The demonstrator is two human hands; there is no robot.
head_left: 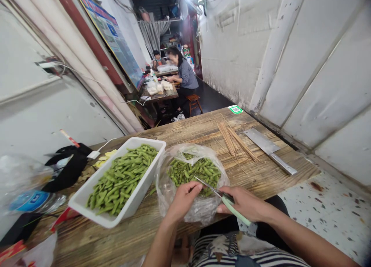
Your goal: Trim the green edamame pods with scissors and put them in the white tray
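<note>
My right hand [240, 201] grips a pair of scissors [228, 205] with pale green handles, the blades pointing left over a clear plastic bag [165, 182]. Inside the open bag lies a heap of green soybean pods [207, 168]. My left hand [185, 197] is closed in a pinch at the bag's near side, close to the blade tips; whatever is between thumb and finger is too small to make out. To the left, a white plastic tub [147, 193] holds many more green pods [121, 182].
On the wooden table [185, 133] lie bamboo skewers [234, 143] and a cleaver [269, 149] at right. A water bottle [34, 201] lies at far left. Beyond, a person in a striped top [187, 75] sits at another table [162, 95], with a second person [158, 60] behind.
</note>
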